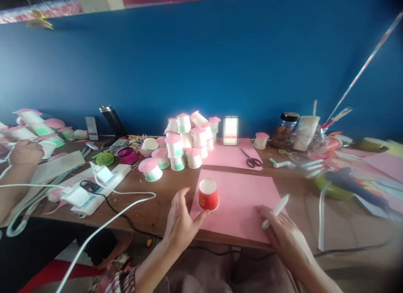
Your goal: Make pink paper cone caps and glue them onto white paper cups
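Note:
A red paper cup [208, 196] stands upside down on a sheet of pink paper [242, 200], its white base facing up. Beside it, my left hand [181, 221] is open, fingers apart and thumb close to the cup's lower rim; whether the thumb touches it I cannot tell. My right hand [281, 230] rests over the right part of the paper and grips a white marker [276, 211] that sticks up between the fingers. Behind the paper lie scissors [252, 158] on a second pink sheet [220, 154].
White cups with pink discs [174, 146] are piled at the back. A power strip [103, 188] with white cables lies left, near another person's hand [27, 152]. At right are a glue gun [355, 188], a dark-lidded jar [285, 129] and stacked cups [307, 131].

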`<move>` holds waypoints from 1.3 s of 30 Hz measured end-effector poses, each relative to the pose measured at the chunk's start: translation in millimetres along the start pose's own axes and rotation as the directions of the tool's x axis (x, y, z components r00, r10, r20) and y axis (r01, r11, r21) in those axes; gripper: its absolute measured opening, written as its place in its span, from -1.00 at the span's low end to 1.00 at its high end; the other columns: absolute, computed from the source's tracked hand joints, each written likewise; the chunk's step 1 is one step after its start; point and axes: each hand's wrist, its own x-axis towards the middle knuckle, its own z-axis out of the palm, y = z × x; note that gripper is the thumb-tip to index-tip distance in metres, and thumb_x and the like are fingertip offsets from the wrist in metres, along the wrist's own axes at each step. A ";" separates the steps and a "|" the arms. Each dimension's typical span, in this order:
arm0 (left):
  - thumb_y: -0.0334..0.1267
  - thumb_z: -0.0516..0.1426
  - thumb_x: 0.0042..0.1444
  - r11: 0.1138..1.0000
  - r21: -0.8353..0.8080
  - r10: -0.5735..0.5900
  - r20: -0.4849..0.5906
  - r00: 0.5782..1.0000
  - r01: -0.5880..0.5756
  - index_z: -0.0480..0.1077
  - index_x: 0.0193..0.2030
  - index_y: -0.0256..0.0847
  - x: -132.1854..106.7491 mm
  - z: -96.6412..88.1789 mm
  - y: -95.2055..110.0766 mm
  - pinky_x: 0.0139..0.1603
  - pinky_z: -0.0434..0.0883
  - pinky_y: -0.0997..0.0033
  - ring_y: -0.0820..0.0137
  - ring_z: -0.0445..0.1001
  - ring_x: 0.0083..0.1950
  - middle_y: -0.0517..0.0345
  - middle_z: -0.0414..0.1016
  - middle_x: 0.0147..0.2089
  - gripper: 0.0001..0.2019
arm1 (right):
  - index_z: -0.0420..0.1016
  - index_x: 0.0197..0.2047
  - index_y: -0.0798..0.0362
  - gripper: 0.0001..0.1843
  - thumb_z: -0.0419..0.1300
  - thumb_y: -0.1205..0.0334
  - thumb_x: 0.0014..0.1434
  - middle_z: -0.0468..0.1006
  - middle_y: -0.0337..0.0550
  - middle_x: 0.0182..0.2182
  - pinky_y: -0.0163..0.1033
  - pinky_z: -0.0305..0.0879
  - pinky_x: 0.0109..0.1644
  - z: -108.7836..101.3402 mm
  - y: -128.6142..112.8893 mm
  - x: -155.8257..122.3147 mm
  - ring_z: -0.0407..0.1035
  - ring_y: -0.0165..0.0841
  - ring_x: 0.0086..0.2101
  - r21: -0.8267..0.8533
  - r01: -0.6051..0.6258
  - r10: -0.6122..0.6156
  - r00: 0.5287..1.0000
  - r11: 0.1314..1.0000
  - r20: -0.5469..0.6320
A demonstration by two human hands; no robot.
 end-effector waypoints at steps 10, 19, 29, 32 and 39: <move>-0.09 0.31 -0.14 0.972 -0.201 -0.114 0.045 0.992 0.121 -0.04 0.26 -0.24 15.6 25.1 12.0 0.07 0.37 -0.06 0.01 0.34 0.14 -0.26 0.24 0.16 -0.12 | 0.44 -0.08 0.03 -0.71 -0.03 0.24 0.22 0.58 -0.04 -0.14 -0.13 0.45 -0.12 -4.4 -4.1 2.1 0.49 -0.22 -0.14 0.026 -0.018 0.018 1.000 0.999 0.007; -0.23 0.24 -0.04 0.975 -0.202 -0.086 0.052 0.995 0.095 -0.08 0.30 -0.23 12.3 25.1 4.7 0.12 0.36 0.01 0.08 0.35 0.17 -0.24 0.21 0.22 -0.20 | 0.40 -0.04 0.06 -0.71 -0.04 0.26 0.23 0.58 -0.02 -0.13 -0.14 0.45 -0.10 -6.5 -5.9 2.4 0.49 -0.24 -0.14 0.005 0.011 -0.011 1.000 1.000 0.004; -0.22 0.17 0.02 0.993 -0.114 0.022 0.050 0.999 -0.016 -0.13 0.33 -0.28 15.2 23.0 2.5 0.11 0.38 0.04 0.06 0.26 0.24 -0.27 0.15 0.27 -0.21 | 0.43 -0.05 0.05 -0.69 -0.02 0.30 0.19 0.59 -0.02 -0.13 -0.14 0.47 -0.11 -6.9 -4.7 3.6 0.49 -0.22 -0.12 0.023 0.010 -0.010 1.000 1.000 -0.003; -0.24 0.16 0.03 0.992 -0.127 0.018 0.056 0.998 -0.010 -0.11 0.33 -0.28 15.3 23.5 3.7 0.10 0.40 0.06 0.06 0.27 0.24 -0.27 0.17 0.26 -0.24 | 0.41 -0.03 0.05 -0.69 -0.02 0.30 0.20 0.58 -0.03 -0.12 -0.15 0.47 -0.12 -5.5 -3.1 3.0 0.49 -0.23 -0.12 0.003 0.031 -0.031 0.999 1.000 -0.009; -0.25 0.17 0.00 0.995 -0.099 0.012 0.071 0.997 -0.005 0.01 0.24 -0.31 13.1 25.0 2.2 -0.01 0.46 0.09 0.12 0.42 0.06 -0.23 0.33 0.08 -0.32 | 0.36 -0.02 0.03 -0.71 0.01 0.30 0.18 0.57 -0.07 -0.06 -0.13 0.46 -0.08 -3.0 1.1 2.8 0.46 -0.20 -0.05 -0.021 0.077 -0.077 0.997 0.997 0.017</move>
